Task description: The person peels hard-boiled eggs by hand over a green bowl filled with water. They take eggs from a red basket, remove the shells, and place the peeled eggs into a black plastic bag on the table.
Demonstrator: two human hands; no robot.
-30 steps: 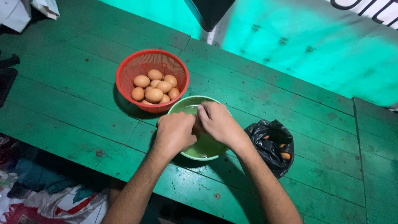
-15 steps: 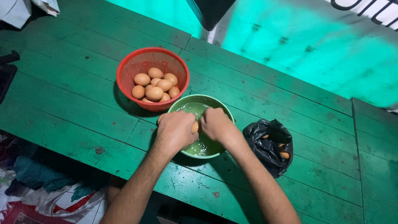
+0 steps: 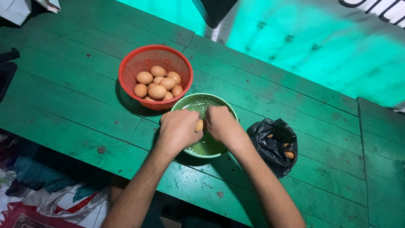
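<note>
I observed the left hand (image 3: 179, 130) and the right hand (image 3: 221, 123) side by side over the green bowl (image 3: 205, 147), which stood near the middle of the green plank counter (image 3: 76, 105), fingers of both curled shut around one brown egg (image 3: 199, 125) held between them above the liquid. The red basket (image 3: 155, 76) of brown eggs touched the bowl's far-left rim. A black plastic bag (image 3: 274, 145) holding shells lay just beside the bowl toward the counter's right end.
</note>
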